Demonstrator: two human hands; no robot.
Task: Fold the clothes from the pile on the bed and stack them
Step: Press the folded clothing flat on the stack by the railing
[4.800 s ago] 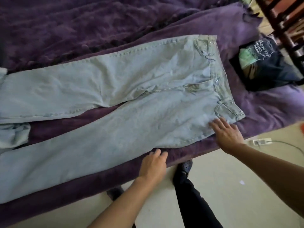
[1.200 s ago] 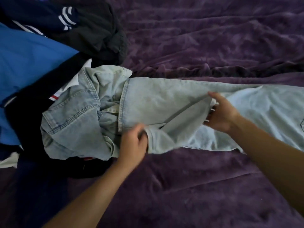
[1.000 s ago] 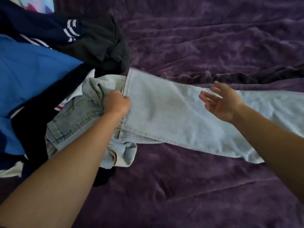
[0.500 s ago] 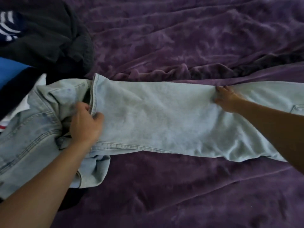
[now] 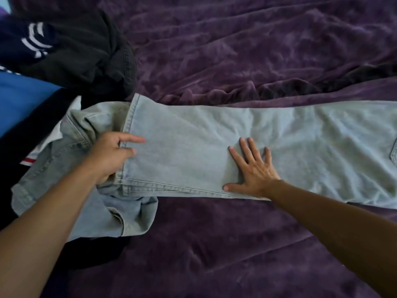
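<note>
So, jeans looked halved lengthwise, 1 fold in; left hand gripped the hems, right hand pressed flat; pile beside them sat unfolded.

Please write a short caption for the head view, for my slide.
Left hand grips the hem of light jeans; right hand presses them flat on a purple blanket.

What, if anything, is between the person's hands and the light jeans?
Nothing visible: the left hand grips the jeans at the hem, and the right hand presses flat on the leg. The hem end lies over a denim jacket.
</note>
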